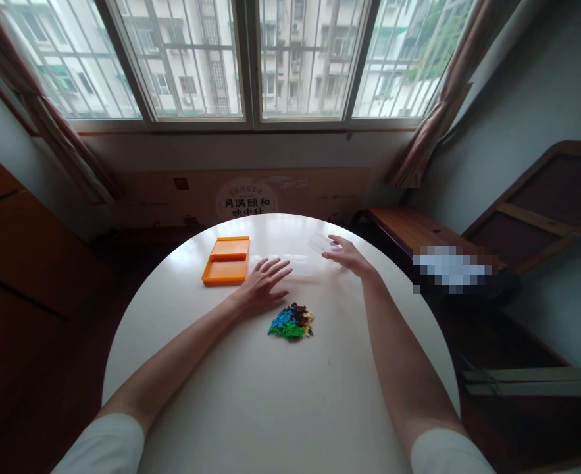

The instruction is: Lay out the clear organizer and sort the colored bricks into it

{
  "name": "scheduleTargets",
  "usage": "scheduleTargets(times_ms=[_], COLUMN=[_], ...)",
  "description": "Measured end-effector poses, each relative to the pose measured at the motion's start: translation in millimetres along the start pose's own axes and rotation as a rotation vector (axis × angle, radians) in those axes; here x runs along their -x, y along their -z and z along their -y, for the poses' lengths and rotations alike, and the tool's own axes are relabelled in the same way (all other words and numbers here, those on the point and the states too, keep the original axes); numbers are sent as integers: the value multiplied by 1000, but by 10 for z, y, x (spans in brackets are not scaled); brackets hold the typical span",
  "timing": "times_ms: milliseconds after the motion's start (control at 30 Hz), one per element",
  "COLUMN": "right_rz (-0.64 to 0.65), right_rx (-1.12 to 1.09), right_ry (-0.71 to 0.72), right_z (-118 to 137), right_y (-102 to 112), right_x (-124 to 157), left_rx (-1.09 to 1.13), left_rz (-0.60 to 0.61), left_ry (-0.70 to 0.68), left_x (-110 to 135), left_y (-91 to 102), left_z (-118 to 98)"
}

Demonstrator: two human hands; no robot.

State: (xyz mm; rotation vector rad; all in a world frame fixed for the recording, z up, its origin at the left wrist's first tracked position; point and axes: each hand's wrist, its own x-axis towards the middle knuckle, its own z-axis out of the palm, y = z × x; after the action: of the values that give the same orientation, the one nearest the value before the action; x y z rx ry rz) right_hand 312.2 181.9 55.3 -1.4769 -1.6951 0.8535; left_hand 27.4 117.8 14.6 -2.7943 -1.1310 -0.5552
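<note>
Fingers spread and palm down, my left hand (264, 282) is over the white round table (251, 395), holding nothing. Beneath and beside its fingertips lies a clear plastic tray (300, 265), faint against the white top and partly hidden by the hand. My right hand (349, 257) has its thumb and fingers around the near right end of a small clear plastic box (320, 241) at the far side of the table. A pile of small blue, green, dark brown and pale yellow pieces (291, 322) lies nearer to me, just right of my left wrist.
An orange tray (228, 248) with a raised divider rests left of my left hand. Beyond the table's far edge are a printed cardboard panel (166, 197) and a barred window (251, 66). A wooden bench (408, 227) stands to the right.
</note>
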Motion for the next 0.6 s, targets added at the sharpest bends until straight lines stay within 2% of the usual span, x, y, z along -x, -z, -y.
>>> scheduleTargets(times_ms=[133, 300, 467, 600], right_rz=[-30, 34, 127, 208], right_rx=[87, 78, 280, 380], right_ry=[-27, 29, 162, 161], right_z=[-8, -22, -96, -144], right_y=[-72, -168, -63, -6], right_x=[-16, -69, -93, -82], left_rx=[0, -16, -27, -27], left_rz=[5, -37, -64, -76], left_ry=[19, 94, 179, 222], left_x=[-117, -187, -154, -140], left_y=[-41, -134, -195, -214], left_z=[-46, -109, -116, -116])
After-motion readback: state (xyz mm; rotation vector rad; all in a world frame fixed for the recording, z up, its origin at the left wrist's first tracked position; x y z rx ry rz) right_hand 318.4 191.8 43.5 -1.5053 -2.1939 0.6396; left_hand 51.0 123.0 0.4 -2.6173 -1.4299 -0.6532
